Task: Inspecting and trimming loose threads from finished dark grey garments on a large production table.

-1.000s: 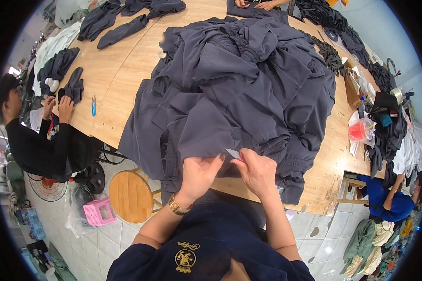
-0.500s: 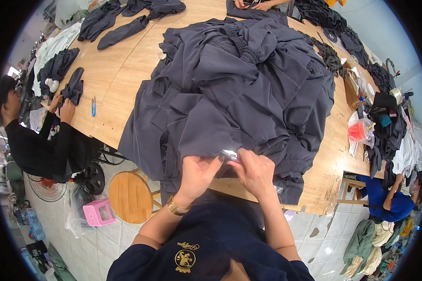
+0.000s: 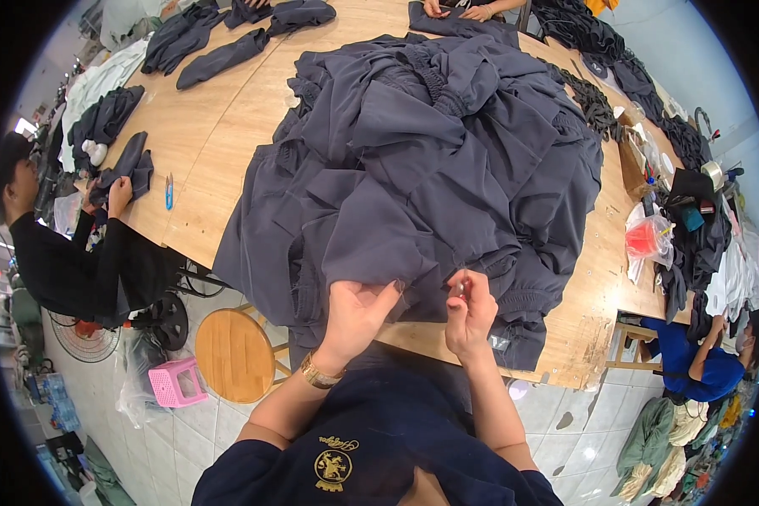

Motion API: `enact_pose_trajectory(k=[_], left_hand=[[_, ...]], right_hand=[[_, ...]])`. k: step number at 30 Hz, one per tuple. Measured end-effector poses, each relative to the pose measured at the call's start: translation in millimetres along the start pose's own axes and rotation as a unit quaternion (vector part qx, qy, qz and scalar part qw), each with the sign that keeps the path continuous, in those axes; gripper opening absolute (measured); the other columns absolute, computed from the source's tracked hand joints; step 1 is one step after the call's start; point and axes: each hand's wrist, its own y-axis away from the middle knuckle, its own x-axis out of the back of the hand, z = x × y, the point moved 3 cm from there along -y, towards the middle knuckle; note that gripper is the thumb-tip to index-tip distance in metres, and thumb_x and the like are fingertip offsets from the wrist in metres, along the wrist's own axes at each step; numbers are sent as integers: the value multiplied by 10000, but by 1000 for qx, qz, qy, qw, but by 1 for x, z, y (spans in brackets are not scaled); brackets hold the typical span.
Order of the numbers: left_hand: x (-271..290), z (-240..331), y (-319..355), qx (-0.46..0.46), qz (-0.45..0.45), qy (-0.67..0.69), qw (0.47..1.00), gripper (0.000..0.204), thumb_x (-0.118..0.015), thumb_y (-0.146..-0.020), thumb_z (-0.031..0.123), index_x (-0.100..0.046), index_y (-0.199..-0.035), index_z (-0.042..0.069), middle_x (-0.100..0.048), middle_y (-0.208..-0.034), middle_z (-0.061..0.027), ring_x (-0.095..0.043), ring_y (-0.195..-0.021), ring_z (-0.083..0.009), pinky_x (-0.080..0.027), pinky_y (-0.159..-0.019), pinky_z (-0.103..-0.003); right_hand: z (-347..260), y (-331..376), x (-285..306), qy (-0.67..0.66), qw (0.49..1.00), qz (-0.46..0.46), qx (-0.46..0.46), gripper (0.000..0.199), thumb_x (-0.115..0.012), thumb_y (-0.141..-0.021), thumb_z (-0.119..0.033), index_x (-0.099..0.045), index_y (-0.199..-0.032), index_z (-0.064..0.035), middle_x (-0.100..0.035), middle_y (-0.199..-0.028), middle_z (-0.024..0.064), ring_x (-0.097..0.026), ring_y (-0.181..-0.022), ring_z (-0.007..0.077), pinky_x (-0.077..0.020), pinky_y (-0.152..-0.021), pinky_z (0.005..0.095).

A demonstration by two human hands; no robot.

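A big heap of dark grey garments [image 3: 396, 181], some with gathered elastic waistbands, lies in front of me. My left hand [image 3: 356, 314] is closed on the near edge of a dark grey garment [image 3: 371, 253], its thumb and fingers pinching the cloth. Short loose threads show by the thumb. To the right, my right hand [image 3: 471, 314] is curled around small metal thread snips [image 3: 461, 289], mostly hidden by the fingers. The snips are apart from the pinched edge, with fine threads near the fingertips.
Blue-handled snips [image 3: 169, 192] lie on the wooden table [image 3: 219, 160]. At the left a co-worker [image 3: 67, 253] handles a dark piece; another person's hands [image 3: 476, 12] work at the far edge. A round wooden stool [image 3: 234, 354] and pink plastic stool [image 3: 177, 384] stand on the floor.
My right hand has moved right, away from the pinched edge, carrying the snips, and has turned upward. My left hand stays on the cloth. The co-worker at the left has shifted their piece.
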Motion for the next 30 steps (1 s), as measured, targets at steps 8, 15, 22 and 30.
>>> enact_pose_trajectory(k=[8, 15, 22, 30], left_hand=[[0, 3, 1, -16, 1, 33, 999, 207, -579, -845, -35, -564, -1048, -68, -612, -1015, -82, -586, -897, -115, -467, -790, -235], [-2, 3, 3, -22, -6, 7, 1000, 233, -567, -841, -57, -544, -1072, -70, -598, -1034, -85, -586, -921, -129, -469, -810, -243], [-4, 4, 4, -30, -16, 16, 999, 259, -548, -831, -83, -534, -1089, -70, -585, -1064, -94, -580, -944, -139, -463, -839, -257], [-3, 7, -1, 51, -31, 228, 972, 191, -484, -842, -21, -582, -997, -73, -615, -983, -96, -573, -935, -146, -431, -873, -277]], right_hand=[[-10, -5, -12, 236, 959, -113, 107, 266, -651, -805, -297, -569, -803, -45, -543, -617, 74, -516, -490, 262, -394, -479, 329], [-14, -9, -14, 266, 947, -115, 141, 281, -661, -789, -327, -556, -790, -66, -537, -598, 36, -516, -479, 212, -378, -466, 304], [-16, -11, -12, 261, 948, -98, 154, 279, -662, -792, -328, -548, -776, -74, -536, -587, 23, -516, -465, 185, -359, -443, 285], [-18, -9, -10, 230, 962, -107, 98, 221, -672, -794, -236, -568, -840, -47, -555, -623, 70, -531, -496, 244, -398, -482, 318]])
